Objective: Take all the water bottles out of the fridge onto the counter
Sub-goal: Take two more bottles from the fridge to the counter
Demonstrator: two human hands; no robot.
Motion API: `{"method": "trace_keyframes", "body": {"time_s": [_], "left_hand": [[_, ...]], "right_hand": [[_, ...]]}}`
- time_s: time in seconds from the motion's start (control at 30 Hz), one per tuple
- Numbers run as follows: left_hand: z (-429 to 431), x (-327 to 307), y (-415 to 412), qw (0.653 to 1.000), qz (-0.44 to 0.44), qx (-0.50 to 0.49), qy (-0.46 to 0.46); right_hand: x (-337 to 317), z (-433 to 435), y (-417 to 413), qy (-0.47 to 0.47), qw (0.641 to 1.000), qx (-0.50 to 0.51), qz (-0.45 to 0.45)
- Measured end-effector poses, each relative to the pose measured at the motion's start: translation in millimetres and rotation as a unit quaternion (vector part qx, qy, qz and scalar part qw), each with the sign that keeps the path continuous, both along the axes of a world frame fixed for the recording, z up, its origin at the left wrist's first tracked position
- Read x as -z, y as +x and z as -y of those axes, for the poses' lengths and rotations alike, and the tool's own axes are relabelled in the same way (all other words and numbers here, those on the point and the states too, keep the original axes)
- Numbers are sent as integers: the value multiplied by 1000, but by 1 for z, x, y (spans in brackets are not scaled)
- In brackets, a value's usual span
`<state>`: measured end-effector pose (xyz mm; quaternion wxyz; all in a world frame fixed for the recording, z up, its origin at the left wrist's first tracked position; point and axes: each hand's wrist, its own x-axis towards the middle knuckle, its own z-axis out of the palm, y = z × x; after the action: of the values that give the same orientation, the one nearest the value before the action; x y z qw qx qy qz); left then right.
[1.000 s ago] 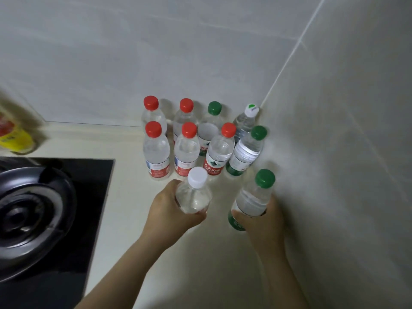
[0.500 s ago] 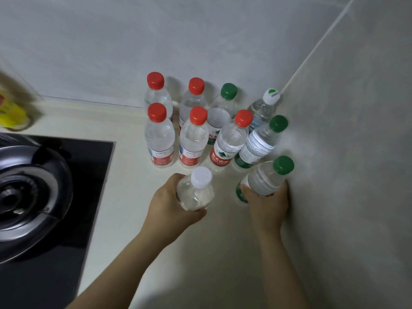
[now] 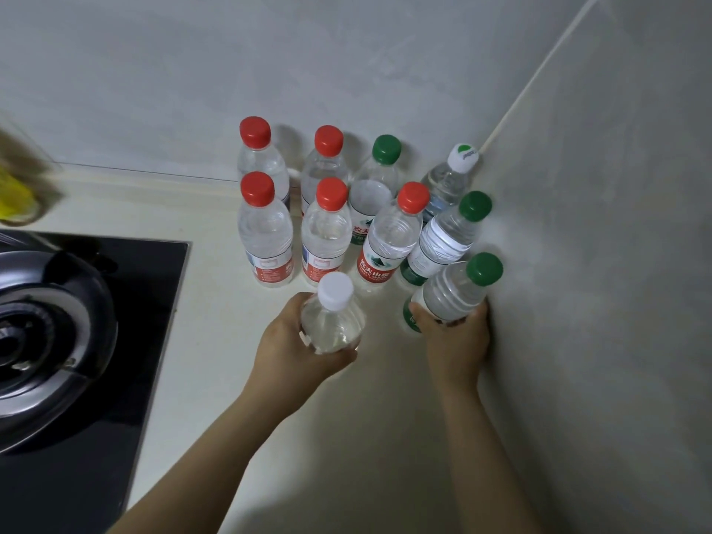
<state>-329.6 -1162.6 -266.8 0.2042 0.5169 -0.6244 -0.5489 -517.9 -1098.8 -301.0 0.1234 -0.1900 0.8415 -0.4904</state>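
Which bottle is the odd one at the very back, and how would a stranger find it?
Follow the wall corner seam down to the counter, where water bottles stand clustered. The corner bottle is the back row's rightmost, nearest that seam. It alone has a white cap printed with a green mark; its neighbours' caps are plain red or green.

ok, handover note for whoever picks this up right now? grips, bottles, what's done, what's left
Left grip holds the white-capped bottle. Right grip holds a green-capped bottle, tilted, beside the wall.
Done: eight bottles stand grouped in the counter corner.
Left: set both held bottles down and let go. The fridge is not in view, so I cannot tell whether more remain.
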Motion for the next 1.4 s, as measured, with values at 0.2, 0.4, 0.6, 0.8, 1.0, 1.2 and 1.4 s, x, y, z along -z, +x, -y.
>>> {"method": "trace_keyframes", "body": {"time_s": [0.2, 0.4, 0.6, 0.8, 1.0, 1.2, 1.4], "left_hand": [[1, 2, -17, 1000, -16, -1, -11], [8, 0, -41, 999, -32, 0, -44], [18, 2, -64, 998, -33, -4, -57], [14, 4, -81, 997, -34, -3, -70], [14, 4, -91, 997, -28, -4, -78], [14, 5, -86, 997, -4, 8, -71], [12, 6, -65, 995, 61, 42, -67]], "right_hand": [[5, -2, -5, 58, 997, 0, 44], [14, -19, 1, 84, 995, -15, 54], [8, -49, 12, 138, 987, -71, 38], [6, -65, 17, 153, 981, -91, 73], [6, -64, 16, 147, 981, -97, 85], [2, -65, 16, 149, 980, -104, 80], [-11, -67, 17, 153, 977, -133, 65]]}}
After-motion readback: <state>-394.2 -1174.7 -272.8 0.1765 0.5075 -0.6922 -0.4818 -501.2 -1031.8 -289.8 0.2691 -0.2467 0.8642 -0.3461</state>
